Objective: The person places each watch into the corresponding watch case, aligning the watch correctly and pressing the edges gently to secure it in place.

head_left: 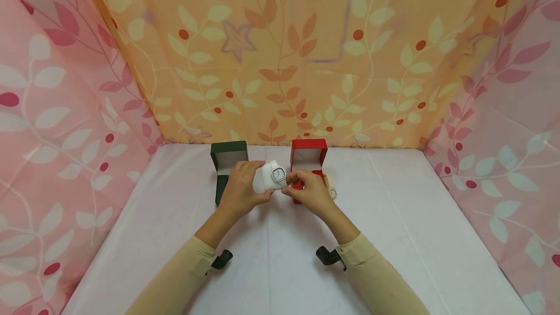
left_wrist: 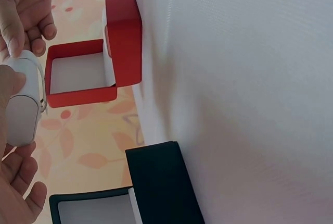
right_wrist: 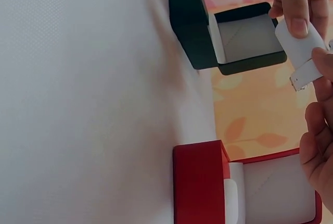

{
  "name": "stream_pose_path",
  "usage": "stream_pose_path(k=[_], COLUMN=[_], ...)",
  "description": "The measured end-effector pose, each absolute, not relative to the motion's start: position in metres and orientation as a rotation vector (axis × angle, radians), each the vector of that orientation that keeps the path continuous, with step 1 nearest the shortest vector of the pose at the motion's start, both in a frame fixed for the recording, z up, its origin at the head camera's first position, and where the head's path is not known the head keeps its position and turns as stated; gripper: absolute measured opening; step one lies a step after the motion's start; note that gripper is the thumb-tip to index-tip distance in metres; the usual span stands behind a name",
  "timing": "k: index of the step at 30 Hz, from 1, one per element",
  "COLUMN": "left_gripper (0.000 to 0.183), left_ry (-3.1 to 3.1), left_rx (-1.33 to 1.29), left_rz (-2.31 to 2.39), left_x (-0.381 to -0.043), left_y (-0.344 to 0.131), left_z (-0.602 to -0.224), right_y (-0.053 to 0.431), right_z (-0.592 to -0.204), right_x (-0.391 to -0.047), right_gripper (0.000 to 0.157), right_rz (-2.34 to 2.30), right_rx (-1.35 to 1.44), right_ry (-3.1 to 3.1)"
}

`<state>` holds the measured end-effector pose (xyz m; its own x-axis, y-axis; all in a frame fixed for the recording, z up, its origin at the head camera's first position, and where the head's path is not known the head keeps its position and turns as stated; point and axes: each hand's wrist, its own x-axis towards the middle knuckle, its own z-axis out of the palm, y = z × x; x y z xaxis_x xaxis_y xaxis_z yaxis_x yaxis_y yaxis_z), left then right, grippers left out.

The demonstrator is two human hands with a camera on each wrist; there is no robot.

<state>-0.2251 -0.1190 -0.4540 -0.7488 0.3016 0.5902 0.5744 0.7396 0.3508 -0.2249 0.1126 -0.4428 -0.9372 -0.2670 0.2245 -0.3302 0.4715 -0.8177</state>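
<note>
Above the table my left hand (head_left: 239, 187) grips a white watch cushion (head_left: 266, 179) between thumb and fingers. A white watch (head_left: 278, 174) with a rounded-square dial lies against the cushion, dial toward the head camera. My right hand (head_left: 311, 191) pinches the strap of this watch at its right end. In the right wrist view one strap end (right_wrist: 306, 75) sticks out loose beside the cushion. Behind my left hand stands an open dark green box (head_left: 229, 148), its base partly hidden by that hand. An open red box (head_left: 308, 145) stands behind my right hand, which covers part of it.
A cream-strapped watch (head_left: 331, 186) lies just right of the red box, partly behind my right hand. In the right wrist view a white cushion (right_wrist: 231, 200) shows inside the red box. Patterned cloth walls (head_left: 280, 62) enclose the white table (head_left: 271, 266) at the back and sides.
</note>
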Motion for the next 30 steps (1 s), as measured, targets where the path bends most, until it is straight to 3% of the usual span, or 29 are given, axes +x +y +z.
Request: stream_pose_path(k=[16, 24, 30], left_gripper=[0.075, 0.076, 0.079], left_ry=[-2.386, -2.424, -2.438], left_rx=[-0.670, -0.708, -0.762], left_rz=[-0.692, -0.719, -0.732], left_x=[-0.224, -0.222, -0.220], left_y=[-0.119, -0.121, -0.121], left_z=[-0.453, -0.453, -0.452], right_y=[0.105, 0.117, 0.129], right_z=[-0.450, -0.448, -0.443], right_x=[-0.218, -0.220, -0.227], right_gripper=[0.022, 0.017, 0.036], right_rz=[1.601, 1.421, 1.206], right_rx=[0.494, 0.686, 0.843], right_ry=[-2.553, -2.590, -2.619])
